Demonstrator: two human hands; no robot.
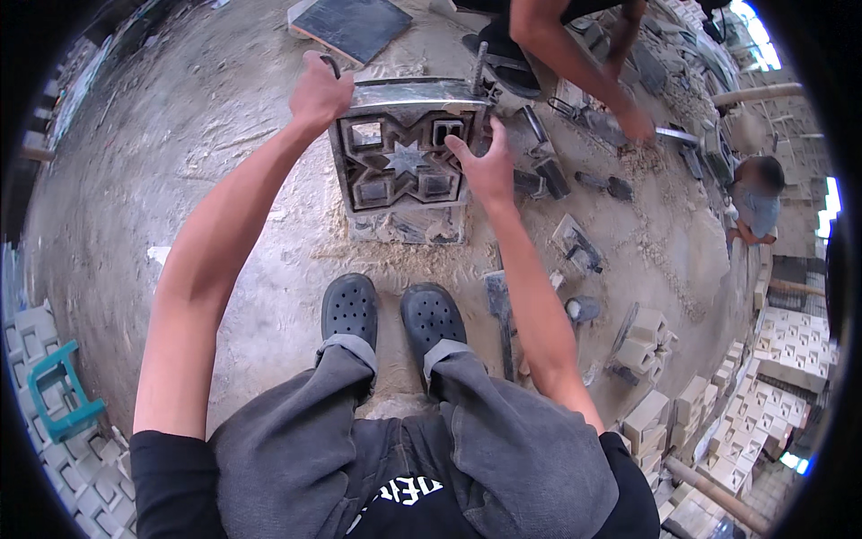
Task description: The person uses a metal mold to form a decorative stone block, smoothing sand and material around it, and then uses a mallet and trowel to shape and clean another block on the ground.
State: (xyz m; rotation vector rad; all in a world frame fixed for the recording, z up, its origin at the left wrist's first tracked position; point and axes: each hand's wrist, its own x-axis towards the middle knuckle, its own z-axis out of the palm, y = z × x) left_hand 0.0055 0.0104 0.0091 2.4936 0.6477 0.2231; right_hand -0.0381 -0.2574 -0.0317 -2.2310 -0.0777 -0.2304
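Left hand [319, 90]: clenched tight round a thin handle at the top left corner of the mould [404, 148]. Square metal mould with a star in the middle, down on the gritty floor [180, 135], just ahead of the shoes [350, 310]. Right hand [489, 166]: open and flat against the mould's right edge, fingers spread, grasping nothing.

Could go wrong, as a guess:
- Only one real grip, on the left. Might tip or twist to the right, since the open hand only presses.
- Might slip, with sand and dust all over.
- Looks heavy, and close to the toes. Could land on them.
- Could pinch fingers against the loose metal parts [548, 166] just beside the right hand.
- Could bump the other person's hand [636, 121], busy with a tool near the right.

Room to move:
- Far left, a green stool [58, 395], well apart.
- Lots of bare floor left of the mould.
- Up top, a dark slab [355, 25], near the handle.
- Tight on the right: metal parts, then a trowel [499, 310] by the right shoe, then stacked blocks [642, 337] further out.
- Not much space behind, because of the shoes.
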